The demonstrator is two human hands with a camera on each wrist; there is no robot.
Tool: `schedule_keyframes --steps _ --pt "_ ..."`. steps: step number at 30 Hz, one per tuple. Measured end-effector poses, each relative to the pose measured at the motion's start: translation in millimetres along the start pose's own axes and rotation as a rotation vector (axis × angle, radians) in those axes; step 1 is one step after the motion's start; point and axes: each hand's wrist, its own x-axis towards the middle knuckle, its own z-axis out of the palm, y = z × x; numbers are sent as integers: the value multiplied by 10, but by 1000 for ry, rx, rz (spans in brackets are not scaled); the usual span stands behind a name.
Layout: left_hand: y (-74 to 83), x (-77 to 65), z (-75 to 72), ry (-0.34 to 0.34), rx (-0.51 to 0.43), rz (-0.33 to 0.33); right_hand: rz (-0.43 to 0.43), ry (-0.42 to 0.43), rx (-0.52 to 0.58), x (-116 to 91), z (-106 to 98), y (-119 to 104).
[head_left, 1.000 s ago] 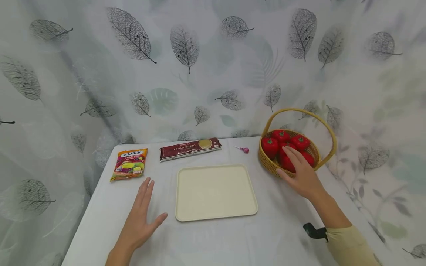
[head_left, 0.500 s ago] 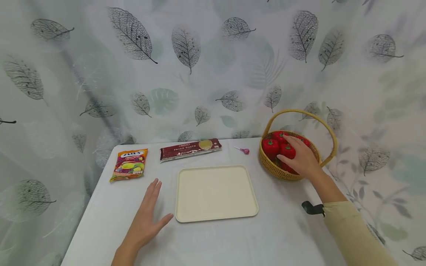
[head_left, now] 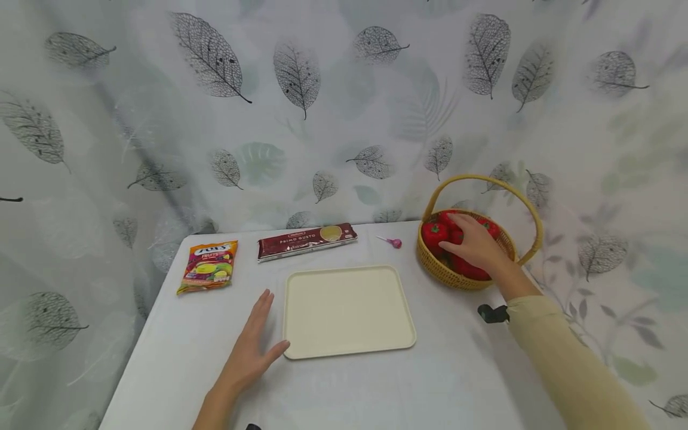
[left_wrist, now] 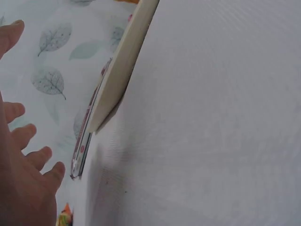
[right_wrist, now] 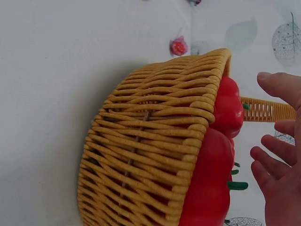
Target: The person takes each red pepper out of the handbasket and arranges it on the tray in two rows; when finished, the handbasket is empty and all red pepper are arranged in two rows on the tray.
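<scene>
My right hand (head_left: 477, 243) hovers over a wicker basket (head_left: 454, 277) with an arched handle, its fingers spread above several red bell peppers (head_left: 433, 235). Seen from the right wrist, the fingers stand apart from the pepper (right_wrist: 207, 181) at the near rim, and nothing is in the hand. In the head view the hand hides some of the peppers. My left hand (head_left: 249, 353) is held open beside the left edge of a cream tray (head_left: 349, 313), thumb toward the tray's near left corner. In the left wrist view its spread fingers (left_wrist: 23, 136) hold nothing.
Behind the tray lies a long dark red Primo Gusto packet (head_left: 307, 242). A Fox's Fruits sweets bag (head_left: 208, 266) is at the back left, and a pink lollipop (head_left: 395, 243) lies left of the basket. A leaf-patterned curtain (head_left: 344, 119) hangs behind the white table (head_left: 333, 394).
My right hand has moved a little left and farther in over the peppers. My left hand has drifted right, closer to the tray. The objects on the table have stayed put.
</scene>
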Motion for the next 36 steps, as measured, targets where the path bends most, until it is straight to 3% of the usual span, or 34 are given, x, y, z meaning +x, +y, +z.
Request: schedule_keyframes --steps 8,16,26,36 --pt "-91 -28 114 23 -35 8 -14 -39 -44 187 122 41" --pt "-184 -52 174 21 -59 22 11 -61 -85 234 164 44" --pt "-152 -47 243 -89 119 16 64 -86 -101 269 249 113" --pt "-161 -43 306 -116 278 46 51 -59 -85 268 258 117"
